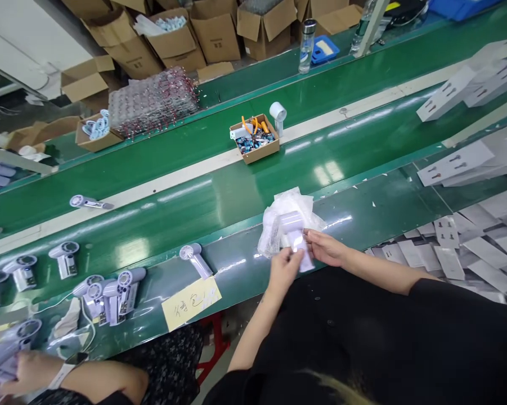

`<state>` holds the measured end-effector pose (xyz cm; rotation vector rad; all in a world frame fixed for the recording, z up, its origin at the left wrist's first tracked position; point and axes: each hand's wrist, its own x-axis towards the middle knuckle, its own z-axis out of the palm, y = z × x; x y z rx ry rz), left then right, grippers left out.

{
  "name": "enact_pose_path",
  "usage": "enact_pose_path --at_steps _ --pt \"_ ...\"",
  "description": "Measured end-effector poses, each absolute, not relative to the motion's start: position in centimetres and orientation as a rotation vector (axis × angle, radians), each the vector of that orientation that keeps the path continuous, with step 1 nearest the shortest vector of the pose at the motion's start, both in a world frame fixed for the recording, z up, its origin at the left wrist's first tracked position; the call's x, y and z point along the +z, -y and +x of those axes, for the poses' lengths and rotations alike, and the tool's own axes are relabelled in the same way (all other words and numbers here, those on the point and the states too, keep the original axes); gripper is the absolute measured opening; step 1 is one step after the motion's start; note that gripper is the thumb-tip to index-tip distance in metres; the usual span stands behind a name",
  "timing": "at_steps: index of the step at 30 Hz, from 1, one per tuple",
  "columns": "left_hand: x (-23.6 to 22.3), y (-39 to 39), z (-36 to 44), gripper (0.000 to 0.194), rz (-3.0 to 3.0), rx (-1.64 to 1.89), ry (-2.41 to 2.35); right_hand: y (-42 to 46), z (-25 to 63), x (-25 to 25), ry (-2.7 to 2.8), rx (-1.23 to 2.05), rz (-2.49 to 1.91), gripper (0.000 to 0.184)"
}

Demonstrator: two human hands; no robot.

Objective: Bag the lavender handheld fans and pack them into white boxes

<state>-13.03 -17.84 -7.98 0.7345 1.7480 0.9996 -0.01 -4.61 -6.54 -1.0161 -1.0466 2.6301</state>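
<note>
A lavender handheld fan is between my two hands at the near edge of the green bench, its head pointing away from me. My left hand has thumb and fingers closed on the lower handle. On the other side, my right hand grips the handle's right edge with its fingertips. Beneath and behind the fan lies a pile of clear plastic bags. Another lavender fan lies to the left, its handle end by a yellow paper note with handwriting.
A co-worker's hand holds fans at the lower left, near several standing fans. A small carton with orange-handled tools sits on the conveyor. White boxes are stacked at right. A bottle stands behind.
</note>
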Motion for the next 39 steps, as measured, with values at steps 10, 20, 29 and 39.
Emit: enact_pose_path --at_steps 10,20,29,39 --pt "-13.9 14.8 -11.7 0.023 1.679 0.408 -2.266 -3.0 8.8 -5.3 0.783 2.526 -1.292 0.022" --pt "-6.2 10.6 -12.9 0.015 0.914 0.988 -1.771 -0.3 6.3 -2.6 0.983 3.060 -0.660 0.077" --pt "-4.7 11.7 -13.4 0.022 0.574 1.296 -1.792 -0.9 7.5 -3.4 1.450 2.592 -1.165 0.085" --pt "-4.3 10.9 -12.7 0.016 0.968 1.238 -1.705 -1.4 5.9 -1.9 1.158 2.946 -0.817 0.057"
